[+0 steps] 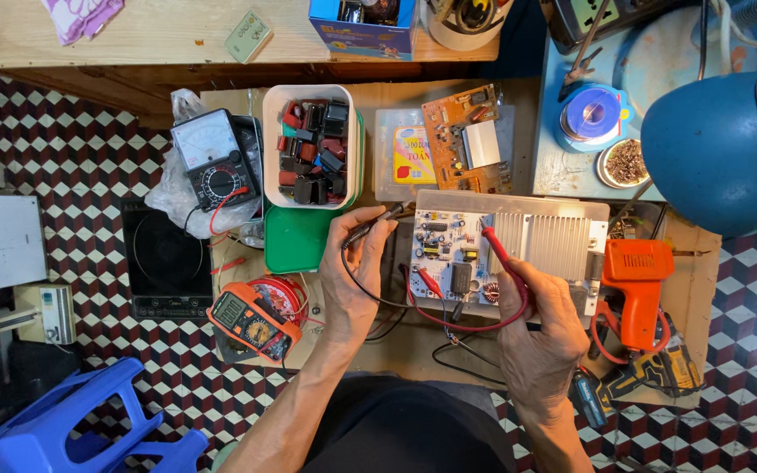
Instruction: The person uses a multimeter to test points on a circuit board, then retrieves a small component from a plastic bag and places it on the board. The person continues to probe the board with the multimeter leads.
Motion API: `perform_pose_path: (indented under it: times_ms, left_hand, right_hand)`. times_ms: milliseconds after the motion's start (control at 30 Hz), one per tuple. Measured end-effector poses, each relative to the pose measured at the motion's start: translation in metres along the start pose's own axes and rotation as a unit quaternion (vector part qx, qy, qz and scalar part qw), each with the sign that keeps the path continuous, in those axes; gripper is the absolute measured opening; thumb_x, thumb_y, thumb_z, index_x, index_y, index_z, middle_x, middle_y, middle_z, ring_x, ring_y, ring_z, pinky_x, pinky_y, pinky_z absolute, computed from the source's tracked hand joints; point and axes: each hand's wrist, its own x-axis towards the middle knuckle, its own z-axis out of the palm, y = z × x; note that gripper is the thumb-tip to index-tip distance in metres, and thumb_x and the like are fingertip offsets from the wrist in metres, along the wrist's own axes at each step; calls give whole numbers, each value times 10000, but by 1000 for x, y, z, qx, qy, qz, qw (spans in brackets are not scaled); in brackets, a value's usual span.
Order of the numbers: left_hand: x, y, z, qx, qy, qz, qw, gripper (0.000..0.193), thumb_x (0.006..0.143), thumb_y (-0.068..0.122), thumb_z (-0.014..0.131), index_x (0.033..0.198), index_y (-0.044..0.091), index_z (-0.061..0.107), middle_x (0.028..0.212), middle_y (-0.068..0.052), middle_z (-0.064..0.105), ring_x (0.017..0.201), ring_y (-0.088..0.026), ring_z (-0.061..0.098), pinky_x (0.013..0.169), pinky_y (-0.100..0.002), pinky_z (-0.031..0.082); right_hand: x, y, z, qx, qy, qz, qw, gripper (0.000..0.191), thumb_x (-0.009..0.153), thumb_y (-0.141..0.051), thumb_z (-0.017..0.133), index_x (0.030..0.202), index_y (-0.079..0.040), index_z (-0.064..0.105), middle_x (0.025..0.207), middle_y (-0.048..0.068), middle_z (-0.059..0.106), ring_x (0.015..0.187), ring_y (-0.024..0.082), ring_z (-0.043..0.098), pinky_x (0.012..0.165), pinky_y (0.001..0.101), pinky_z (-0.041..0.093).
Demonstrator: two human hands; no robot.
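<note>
Two hands' fingers pinch probes: left hand (350,276) black probe (371,224) at circuit board (449,254) edge, right hand (541,328) red probe (497,248).

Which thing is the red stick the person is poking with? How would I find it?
Find the white circuit board with the ribbed metal plate in the middle of the wooden bench. The right hand holds a thin red probe with its tip on that board. The left hand holds a black probe; only this one is red.
</note>
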Motion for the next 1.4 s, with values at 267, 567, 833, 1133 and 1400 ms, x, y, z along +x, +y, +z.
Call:
perform_pose_path:
  times_ms: [267, 567, 833, 1133, 1400]
  left_hand:
    - [1, -11, -10, -14, -1, -34, 999, 270, 1037, 157, 620, 1241, -20, 633, 1131, -98, 706, 1064, -151, 702, 954, -280, 555]
    - [3, -25, -18, -78, 1, -68, 995, 307, 1058, 243, 588, 1236, -6, 615, 1062, -109, 714, 1035, -167, 710, 951, -310, 566]
    - [3, -26, -22, -77, -9, -84, 993, 332, 1060, 272, 569, 1250, 1, 599, 1028, -105, 722, 988, -158, 700, 928, -308, 564]
    - [7, -22, -22, -36, -28, -106, 993, 381, 1050, 330, 566, 1277, 26, 607, 932, -73, 709, 947, -129, 692, 836, -283, 540]
    - [7, -19, -21, -30, -35, -102, 994, 391, 1049, 342, 570, 1277, 26, 612, 936, -67, 701, 946, -125, 688, 855, -276, 543]
  right_hand:
    - [0, -10, 3, -17, -5, -8, 1000, 227, 1000, -58, 732, 1221, -18, 701, 1044, 100, 708, 923, 145, 666, 821, 274, 532]
    - [-4, -13, 4, -42, 31, -11, 999, 217, 1023, -52, 747, 1231, -8, 702, 1071, 106, 715, 948, 151, 674, 853, 273, 531]
    - [-8, -15, 7, -35, 22, -4, 999, 224, 1026, -53, 737, 1243, -11, 702, 1066, 96, 708, 941, 135, 656, 849, 269, 527]
    - [-3, -17, 12, -31, 16, -4, 999, 234, 1024, -45, 728, 1255, -11, 707, 1054, 94, 706, 931, 129, 655, 836, 266, 523]
    - [-1, -17, 13, -20, 19, 3, 1000, 218, 1032, -27, 725, 1247, 1, 707, 1047, 100, 695, 927, 137, 645, 844, 268, 515]
